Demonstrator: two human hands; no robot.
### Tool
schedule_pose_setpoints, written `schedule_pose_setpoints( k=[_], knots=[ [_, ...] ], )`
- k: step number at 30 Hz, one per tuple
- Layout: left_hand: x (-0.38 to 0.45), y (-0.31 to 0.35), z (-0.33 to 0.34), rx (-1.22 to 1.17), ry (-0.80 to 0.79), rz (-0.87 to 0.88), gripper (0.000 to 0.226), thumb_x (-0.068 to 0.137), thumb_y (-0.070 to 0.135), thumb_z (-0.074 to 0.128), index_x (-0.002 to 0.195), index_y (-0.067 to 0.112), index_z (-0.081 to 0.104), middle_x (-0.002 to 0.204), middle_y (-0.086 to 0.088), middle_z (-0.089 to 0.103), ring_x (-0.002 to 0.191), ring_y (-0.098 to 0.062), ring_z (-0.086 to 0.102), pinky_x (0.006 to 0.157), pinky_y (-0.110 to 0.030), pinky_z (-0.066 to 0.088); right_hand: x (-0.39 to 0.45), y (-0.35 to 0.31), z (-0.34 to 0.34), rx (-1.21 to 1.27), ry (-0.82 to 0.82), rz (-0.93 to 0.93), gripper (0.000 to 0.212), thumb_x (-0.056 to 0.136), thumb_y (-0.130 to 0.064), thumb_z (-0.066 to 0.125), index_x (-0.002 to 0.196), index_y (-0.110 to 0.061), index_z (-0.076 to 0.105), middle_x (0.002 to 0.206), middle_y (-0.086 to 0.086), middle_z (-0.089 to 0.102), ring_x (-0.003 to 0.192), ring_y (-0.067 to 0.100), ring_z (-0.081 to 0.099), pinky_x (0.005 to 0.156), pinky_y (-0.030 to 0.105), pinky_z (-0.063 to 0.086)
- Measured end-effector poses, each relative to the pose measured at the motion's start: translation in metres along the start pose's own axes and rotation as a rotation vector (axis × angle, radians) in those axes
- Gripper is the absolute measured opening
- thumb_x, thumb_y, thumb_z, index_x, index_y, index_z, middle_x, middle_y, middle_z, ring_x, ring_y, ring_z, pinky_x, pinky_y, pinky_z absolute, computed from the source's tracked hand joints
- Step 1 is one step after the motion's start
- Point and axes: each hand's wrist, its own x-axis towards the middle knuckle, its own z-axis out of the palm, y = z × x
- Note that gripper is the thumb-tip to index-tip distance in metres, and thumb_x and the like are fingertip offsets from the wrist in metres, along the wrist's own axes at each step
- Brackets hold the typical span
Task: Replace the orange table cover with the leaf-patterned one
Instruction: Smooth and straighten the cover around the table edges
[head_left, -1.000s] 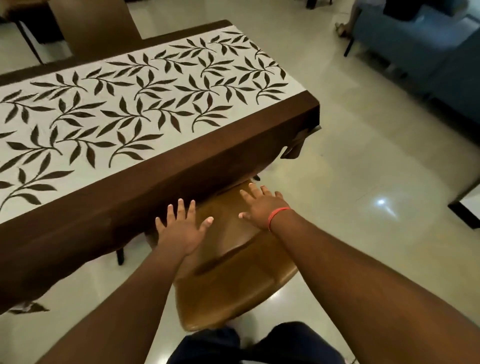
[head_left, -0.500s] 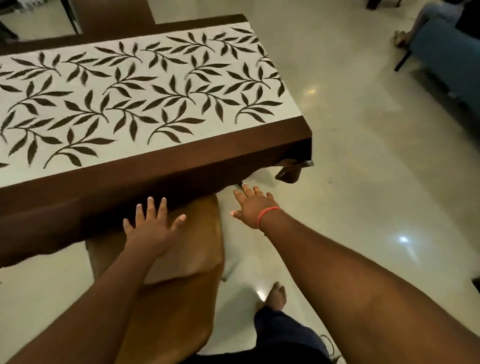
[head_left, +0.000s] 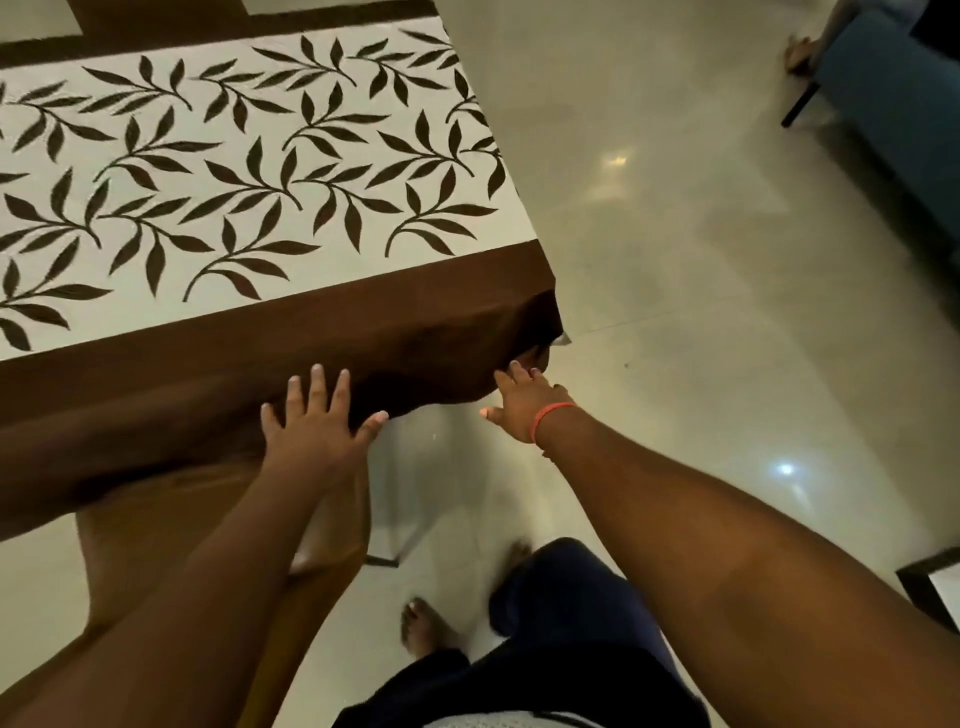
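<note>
The leaf-patterned cover (head_left: 249, 171) lies spread over the table, white with dark leaves and a brown border (head_left: 311, 338) hanging over the near edge. My left hand (head_left: 317, 426) is held flat with fingers spread against the hanging brown border. My right hand (head_left: 519, 405), with an orange band at the wrist, reaches to the border's lower edge near the right corner, fingers straight. No orange cover is in view.
A brown wooden chair (head_left: 218, 545) stands under the near table edge, below my left arm. A blue sofa (head_left: 893, 119) is at the far right with a person's foot beside it. A dark-framed piece of furniture (head_left: 935, 587) pokes in at the right edge. Glossy tiled floor lies all around.
I have moved right along the table toward its corner. Both hands rose from over the chair seat to the hanging brown border.
</note>
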Motion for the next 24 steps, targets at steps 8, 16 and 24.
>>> schedule_pose_setpoints(
  k=[8, 16, 24],
  knots=[
    [0.093, 0.147, -0.014, 0.085, 0.042, 0.124, 0.087, 0.087, 0.08, 0.003, 0.158, 0.03, -0.005, 0.167, -0.005, -0.011, 0.153, -0.03, -0.012, 0.12, -0.06, 0.002, 0.074, 0.1, -0.029, 0.429, 0.113, 0.175, 0.056, 0.098, -0.039, 0.049, 0.146, -0.013, 0.037, 0.149, 0.016, 0.04, 0.128, 0.038, 0.049, 0.102, 0.049, 0.046],
    [0.181, 0.249, -0.007, 0.198, 0.157, 0.17, 0.08, 0.096, 0.058, 0.038, 0.157, 0.026, -0.002, 0.167, -0.009, -0.002, 0.153, -0.033, -0.002, 0.119, -0.062, 0.012, 0.175, 0.146, -0.02, 1.469, 0.036, 0.512, 0.055, 0.096, -0.03, 0.058, 0.146, -0.016, 0.04, 0.133, 0.011, 0.06, 0.117, 0.035, 0.06, 0.093, 0.043, 0.055],
    [0.192, 0.255, 0.007, 0.273, 0.235, 0.17, 0.088, 0.093, 0.054, 0.048, 0.159, 0.019, 0.001, 0.166, -0.016, -0.002, 0.152, -0.039, -0.003, 0.118, -0.066, 0.008, 0.204, 0.157, 0.023, 1.638, -0.273, 0.658, 0.05, 0.093, 0.006, 0.047, 0.139, -0.011, 0.043, 0.12, 0.023, 0.059, 0.097, 0.036, 0.067, 0.07, 0.039, 0.062]
  ],
)
